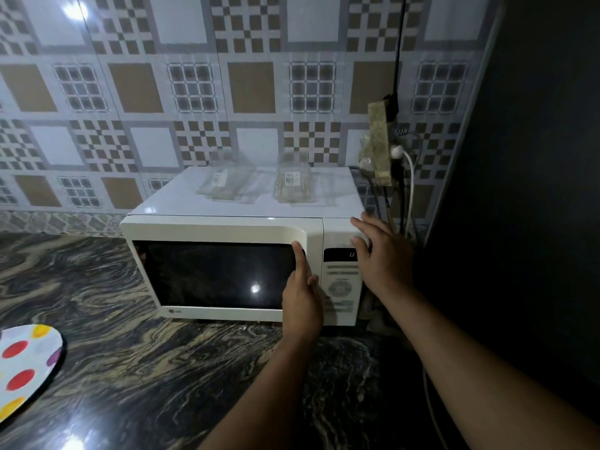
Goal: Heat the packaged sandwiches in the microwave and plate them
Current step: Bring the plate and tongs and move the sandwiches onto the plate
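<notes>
Pressing on the microwave point(240, 264) door's right edge, the left hand point(302, 297) is nearer; the right hand point(380, 254) is spread flat beside it, both empty; sandwich packs point(292, 181) are seen above both hands, long axes running away

A cream-white microwave point(227, 228) with a black glass door is seen at the centre of the frame. The countertop point(130, 368) is veined in black, grey and tan swirls. The wall tiles point(136, 89) are patterned in grey, white and brown checks. At lower left, a white plate point(29, 365) is dotted red, yellow and purple.
</notes>
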